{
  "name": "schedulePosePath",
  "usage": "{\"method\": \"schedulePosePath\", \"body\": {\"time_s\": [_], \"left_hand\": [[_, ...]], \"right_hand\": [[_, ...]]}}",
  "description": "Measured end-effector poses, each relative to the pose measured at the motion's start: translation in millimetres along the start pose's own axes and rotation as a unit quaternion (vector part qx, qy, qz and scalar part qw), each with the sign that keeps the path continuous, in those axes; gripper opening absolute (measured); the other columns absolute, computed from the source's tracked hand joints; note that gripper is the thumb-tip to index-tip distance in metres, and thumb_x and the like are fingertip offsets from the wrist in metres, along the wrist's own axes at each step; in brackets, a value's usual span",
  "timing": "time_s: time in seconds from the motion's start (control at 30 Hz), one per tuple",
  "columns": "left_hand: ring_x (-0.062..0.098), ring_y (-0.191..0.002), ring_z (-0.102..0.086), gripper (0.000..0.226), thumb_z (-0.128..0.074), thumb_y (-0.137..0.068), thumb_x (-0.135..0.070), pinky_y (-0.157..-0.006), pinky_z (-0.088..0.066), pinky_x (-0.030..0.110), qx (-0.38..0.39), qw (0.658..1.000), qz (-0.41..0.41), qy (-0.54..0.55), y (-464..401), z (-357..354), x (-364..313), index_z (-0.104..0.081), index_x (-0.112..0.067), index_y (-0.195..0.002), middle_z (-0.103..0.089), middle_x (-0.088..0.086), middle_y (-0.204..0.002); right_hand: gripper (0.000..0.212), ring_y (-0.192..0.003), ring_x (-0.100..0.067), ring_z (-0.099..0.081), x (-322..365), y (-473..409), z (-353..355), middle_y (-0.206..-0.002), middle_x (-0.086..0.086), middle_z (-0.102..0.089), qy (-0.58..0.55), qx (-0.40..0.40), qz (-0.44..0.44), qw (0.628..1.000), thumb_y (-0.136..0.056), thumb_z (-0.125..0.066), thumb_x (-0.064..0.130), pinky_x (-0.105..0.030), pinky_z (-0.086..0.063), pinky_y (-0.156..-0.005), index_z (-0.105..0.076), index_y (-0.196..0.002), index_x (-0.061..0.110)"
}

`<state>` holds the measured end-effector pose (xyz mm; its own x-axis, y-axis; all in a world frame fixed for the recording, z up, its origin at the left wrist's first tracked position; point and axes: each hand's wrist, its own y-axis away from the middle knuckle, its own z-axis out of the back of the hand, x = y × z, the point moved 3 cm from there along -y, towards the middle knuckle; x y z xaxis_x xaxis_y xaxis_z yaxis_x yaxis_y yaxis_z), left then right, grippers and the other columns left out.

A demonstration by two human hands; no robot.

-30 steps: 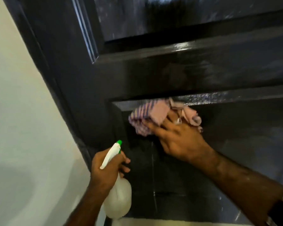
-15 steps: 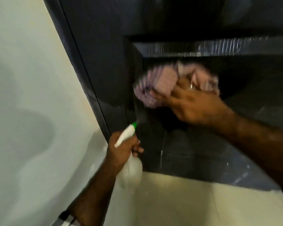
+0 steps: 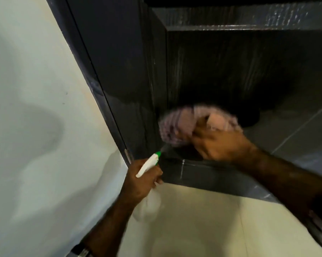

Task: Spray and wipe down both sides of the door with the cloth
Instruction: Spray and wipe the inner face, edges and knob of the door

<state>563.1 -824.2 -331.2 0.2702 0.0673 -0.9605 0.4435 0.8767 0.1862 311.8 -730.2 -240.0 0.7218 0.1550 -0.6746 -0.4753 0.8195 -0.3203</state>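
Observation:
The dark glossy door (image 3: 221,67) fills the upper middle and right of the view, with a recessed lower panel. My right hand (image 3: 219,143) presses a bunched pink striped cloth (image 3: 182,125) against the bottom of that panel; both are blurred by motion. My left hand (image 3: 141,180) grips a white spray bottle (image 3: 148,203) with a green nozzle tip, held low beside the door's bottom left corner and pointing up toward the cloth.
A white wall (image 3: 35,127) runs down the left, meeting the dark door frame (image 3: 93,84). Pale floor tiles (image 3: 202,219) lie below the door's bottom edge. A dark wristband shows on each forearm.
My right hand has wiped the cloth down from the top of the lower panel to near its bottom. The view has tilted downward, showing the floor. The bottle stays in my left hand.

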Motion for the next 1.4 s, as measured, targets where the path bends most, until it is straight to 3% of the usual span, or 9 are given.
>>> {"method": "schedulePosePath", "body": {"time_s": [0.17, 0.3, 0.43, 0.57, 0.73, 0.93, 1.1, 1.23, 1.4], "left_hand": [[0.029, -0.077, -0.078, 0.023, -0.070, -0.100, -0.019, -0.065, -0.061, 0.031, -0.009, 1.000, 0.011, 0.009, -9, -5, 11, -0.070, -0.002, -0.116, -0.079, 0.007, -0.089], [0.028, -0.076, -0.078, 0.009, -0.072, -0.098, -0.016, -0.066, -0.061, 0.035, -0.021, 1.000, -0.004, 0.022, -7, -7, 7, -0.074, -0.013, -0.106, -0.080, 0.005, -0.087], [0.028, -0.076, -0.077, 0.016, -0.073, -0.097, -0.012, -0.070, -0.064, 0.042, -0.021, 1.000, 0.009, -0.003, 6, -3, 3, -0.070, -0.027, -0.091, -0.078, 0.004, -0.079], [0.025, -0.078, -0.079, 0.014, -0.078, -0.087, -0.039, -0.072, -0.066, 0.047, 0.015, 0.998, 0.019, -0.051, 7, -8, 8, -0.071, -0.039, -0.099, -0.079, -0.002, -0.083], [0.025, -0.073, -0.076, 0.023, -0.078, -0.092, -0.008, -0.060, -0.057, 0.027, -0.004, 0.999, 0.037, -0.007, 1, -28, 4, -0.066, -0.025, -0.102, -0.076, 0.004, -0.082], [0.037, -0.079, -0.076, 0.025, -0.079, -0.088, -0.024, -0.064, -0.059, 0.035, 0.039, 0.999, -0.011, 0.003, 7, -30, -3, -0.074, -0.004, -0.102, -0.077, 0.016, -0.088], [0.017, -0.059, -0.073, 0.006, -0.065, -0.096, 0.006, -0.050, -0.051, 0.024, 0.065, 0.997, -0.022, 0.025, 15, -58, -33, -0.066, 0.002, -0.101, -0.073, 0.012, -0.067], [0.018, -0.050, -0.067, 0.026, -0.074, -0.089, 0.003, -0.050, -0.050, 0.029, 0.079, 0.993, -0.069, 0.063, 11, -95, -86, -0.068, -0.019, -0.076, -0.066, 0.004, -0.055], [0.029, -0.059, -0.070, 0.005, -0.073, -0.086, 0.000, -0.049, -0.051, 0.028, 0.111, 0.982, -0.118, 0.100, 5, -112, -122, -0.069, 0.001, -0.083, -0.073, 0.014, -0.072]], "right_hand": [[0.052, -0.154, -0.043, -0.036, -44, -84, 56, -0.161, -0.019, -0.050, -0.054, -0.170, -0.255, 0.950, -0.106, -0.052, 0.023, -0.064, -0.017, -0.128, -0.054, -0.157, 0.022], [0.052, -0.151, -0.023, -0.039, 53, -34, -10, -0.159, -0.003, -0.053, -0.098, 0.081, -0.114, 0.985, -0.102, -0.056, 0.027, -0.061, -0.023, -0.125, -0.057, -0.153, 0.018], [0.077, -0.117, -0.010, -0.071, 73, 24, -32, -0.131, 0.006, -0.073, -0.157, 0.225, -0.027, 0.961, -0.110, -0.005, 0.050, -0.025, -0.017, -0.128, -0.074, -0.135, 0.025], [0.047, -0.138, -0.032, -0.060, 28, 33, -33, -0.149, -0.011, -0.062, -0.102, 0.089, -0.043, 0.990, -0.113, -0.035, 0.024, -0.048, -0.021, -0.132, -0.042, -0.159, 0.032], [0.056, -0.159, -0.039, -0.032, -19, -53, 30, -0.167, -0.014, -0.043, -0.103, -0.190, -0.221, 0.951, -0.101, -0.050, 0.010, -0.059, -0.014, -0.130, -0.057, -0.155, 0.022], [0.057, -0.158, -0.026, -0.036, 89, 66, -76, -0.168, 0.002, -0.042, -0.170, 0.189, -0.023, 0.967, -0.108, -0.028, 0.042, -0.043, -0.028, -0.128, -0.043, -0.163, 0.033], [0.041, -0.097, -0.031, -0.080, -8, 131, -29, -0.138, -0.002, -0.071, -0.134, 0.146, -0.076, 0.977, -0.105, -0.044, 0.030, -0.056, -0.064, -0.060, -0.052, -0.146, 0.034], [0.049, -0.140, -0.046, -0.050, -119, 42, 82, -0.150, -0.025, -0.060, -0.013, -0.185, -0.223, 0.957, -0.108, -0.058, 0.024, -0.060, -0.043, -0.116, -0.056, -0.155, 0.017], [0.040, -0.152, -0.039, -0.038, -53, 72, 31, -0.166, -0.014, -0.043, 0.022, -0.165, -0.241, 0.956, -0.111, -0.051, 0.026, -0.057, -0.013, -0.131, -0.058, -0.150, 0.020]]}}
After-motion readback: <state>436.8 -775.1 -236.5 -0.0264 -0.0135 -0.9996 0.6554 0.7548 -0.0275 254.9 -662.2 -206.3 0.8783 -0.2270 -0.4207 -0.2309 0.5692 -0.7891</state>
